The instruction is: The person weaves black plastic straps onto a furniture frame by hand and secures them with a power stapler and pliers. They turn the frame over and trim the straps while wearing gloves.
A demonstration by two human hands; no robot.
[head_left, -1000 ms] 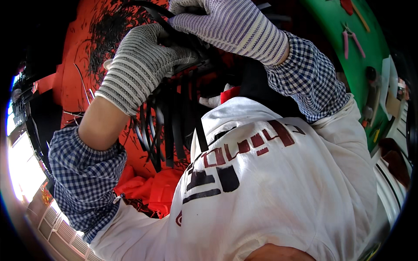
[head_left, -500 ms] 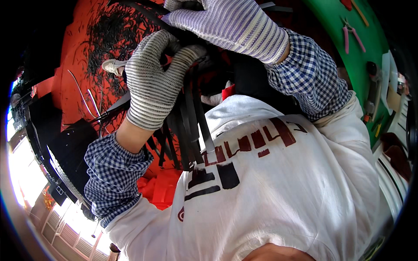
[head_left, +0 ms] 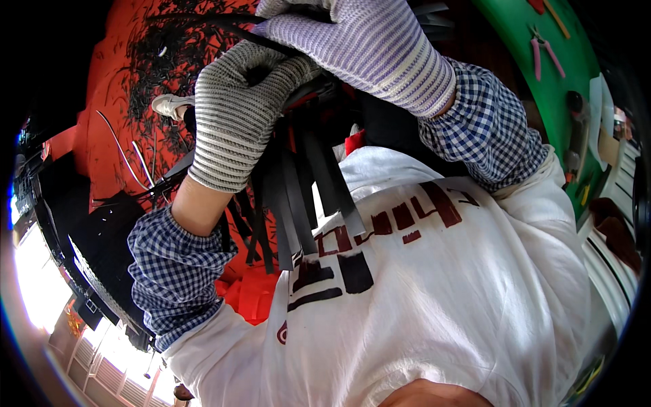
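Observation:
Both my hands wear striped knit gloves and work close together at the top of the view. My left hand, in grey stripes, has its fingers curled around a bundle of flat black strips, whose loose ends hang toward my white top. Just above and to the right, my right hand, in purple stripes, is closed on a long black strip that runs off to the upper left. The fingertips of both hands and the spot where the strips meet are partly hidden.
Black scraps litter the red floor at upper left, near a light shoe. Pink-handled pliers and a dark-handled tool lie on a green surface at right. Red cloth lies below my left forearm.
The hanging strips have swung to the right and fanned apart. My left hand has shifted slightly left and up, and my right hand slightly right. The long strip now lies flatter across the scraps.

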